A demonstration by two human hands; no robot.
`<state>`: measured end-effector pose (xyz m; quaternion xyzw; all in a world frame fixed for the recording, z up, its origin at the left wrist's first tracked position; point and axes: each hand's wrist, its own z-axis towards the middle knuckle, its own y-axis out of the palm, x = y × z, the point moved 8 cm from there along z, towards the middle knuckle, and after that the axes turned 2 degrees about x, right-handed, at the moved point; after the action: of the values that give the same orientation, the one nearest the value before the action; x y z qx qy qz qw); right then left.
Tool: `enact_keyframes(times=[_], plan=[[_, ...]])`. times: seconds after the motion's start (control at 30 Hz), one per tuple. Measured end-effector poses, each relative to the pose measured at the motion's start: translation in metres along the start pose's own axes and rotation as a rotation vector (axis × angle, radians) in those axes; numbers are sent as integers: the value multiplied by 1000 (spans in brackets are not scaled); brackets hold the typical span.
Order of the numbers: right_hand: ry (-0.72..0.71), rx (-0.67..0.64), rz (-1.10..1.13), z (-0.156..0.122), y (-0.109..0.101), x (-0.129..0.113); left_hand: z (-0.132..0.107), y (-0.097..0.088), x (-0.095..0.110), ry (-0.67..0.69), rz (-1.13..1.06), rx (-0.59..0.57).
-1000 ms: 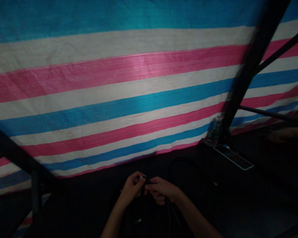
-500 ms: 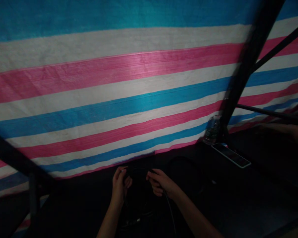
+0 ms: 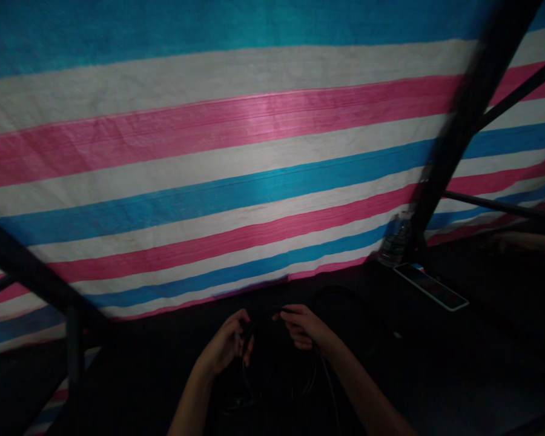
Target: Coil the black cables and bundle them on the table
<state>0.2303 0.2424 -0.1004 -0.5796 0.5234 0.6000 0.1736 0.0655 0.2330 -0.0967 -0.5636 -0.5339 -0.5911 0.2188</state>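
My left hand [image 3: 232, 340] is closed, its fingers curled round part of a dark cable; a loop hangs below it. To its right, my right hand [image 3: 303, 327] pinches a dark piece of the cable between thumb and forefinger, pointing toward the left hand. The thin cable [image 3: 330, 381] trails down from the right hand along the forearm. Between and below the hands lie more dark loops, hard to make out in the low light. Whether the cable ends carry plugs cannot be seen.
A coil of black cable [image 3: 345, 290] rests on the dark surface to the right. Beyond it lie a phone [image 3: 431, 286] and a clear plastic bottle [image 3: 396, 239]. Black metal posts [image 3: 467, 121] stand before a striped tarp [image 3: 236, 230]. Another person's arm [image 3: 533, 242] reaches in at far right.
My left hand has turned and moved right, its palm now more inward with a cable loop hanging from it. My right hand keeps its pinch. The view has shifted slightly left.
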Motion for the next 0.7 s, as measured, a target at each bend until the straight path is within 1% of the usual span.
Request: enact_keyframes(times=[0.1, 0.2, 0.27, 0.33, 0.4, 0.5, 0.6, 0.7], plan=[[45, -37, -50, -3, 0, 1, -6, 14, -12, -140, 43, -114], [81, -79, -92, -6, 4, 4, -12, 27, -26, -256, 125, -177], [106, -119, -121, -7, 9, 9, -12, 32, -35, -307, 196, -193], [108, -138, -144, -7, 13, 11, -10, 33, -40, -321, 218, -165], [78, -120, -156, -5, 12, 11, -5, 31, -39, -290, 191, -95], [14, -58, -153, -2, 8, 6, 0, 27, -25, -186, 99, -12], [-36, -14, -138, -2, 5, 0, 2, 20, -6, -78, -50, 9], [-97, 34, -114, -3, 4, -8, 3, 9, 9, 18, -208, 30]])
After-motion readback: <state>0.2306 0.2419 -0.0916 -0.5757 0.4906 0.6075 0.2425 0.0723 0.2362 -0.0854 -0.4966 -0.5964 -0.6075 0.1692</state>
